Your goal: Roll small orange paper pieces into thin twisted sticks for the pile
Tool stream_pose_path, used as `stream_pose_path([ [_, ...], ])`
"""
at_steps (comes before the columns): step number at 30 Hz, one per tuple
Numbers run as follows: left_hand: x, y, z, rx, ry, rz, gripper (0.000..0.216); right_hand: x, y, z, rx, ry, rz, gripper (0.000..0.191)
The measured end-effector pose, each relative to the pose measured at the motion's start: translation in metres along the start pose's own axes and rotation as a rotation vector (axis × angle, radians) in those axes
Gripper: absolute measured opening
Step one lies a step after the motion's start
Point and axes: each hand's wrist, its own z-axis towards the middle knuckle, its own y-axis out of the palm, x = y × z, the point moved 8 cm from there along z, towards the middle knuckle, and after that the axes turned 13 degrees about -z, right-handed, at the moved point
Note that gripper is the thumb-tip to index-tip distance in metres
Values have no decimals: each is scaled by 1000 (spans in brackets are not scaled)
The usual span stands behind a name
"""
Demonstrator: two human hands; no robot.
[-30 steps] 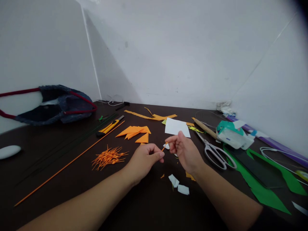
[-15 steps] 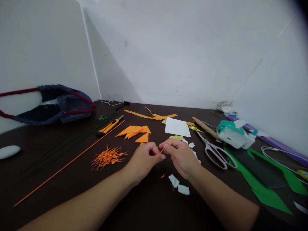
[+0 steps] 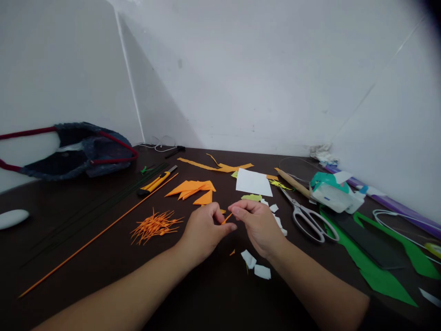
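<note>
Between my fingertips runs a small twisted strip of orange paper [image 3: 226, 219]. My left hand [image 3: 205, 230] pinches its lower end, and my right hand [image 3: 257, 224] pinches its upper end. To the left of my left hand lies a pile of thin twisted orange paper pieces [image 3: 156, 226], some with a bulge in the middle. Folded orange paper sheets [image 3: 191, 187] rest just beyond my hands. A white paper square [image 3: 254, 182] and small white scraps [image 3: 248, 259] lie around my right hand.
Scissors [image 3: 308, 219] lie right of my right hand, near green paper [image 3: 389, 285], a dark phone-like slab [image 3: 365, 241] and a teal-and-white packet [image 3: 334, 191]. On the left are a yellow utility knife [image 3: 156, 180], a long orange stick [image 3: 99, 234] and a dark bag [image 3: 79, 154].
My fingertips have drawn slightly apart, and more of the orange paper strip shows between them. My left hand has shifted a little left.
</note>
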Motion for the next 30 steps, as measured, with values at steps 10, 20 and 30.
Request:
stream_pose_path([
  [10,12,9,-2,-147,98,-172,25,2,4,-1,-79,48,140,8],
  [20,-4,28,-5,-360,-126,-671,22,-4,4,1,-162,4,127,11],
  [30,-7,11,1,-134,-53,-512,18,-3,2,-1,-66,3,28,9],
])
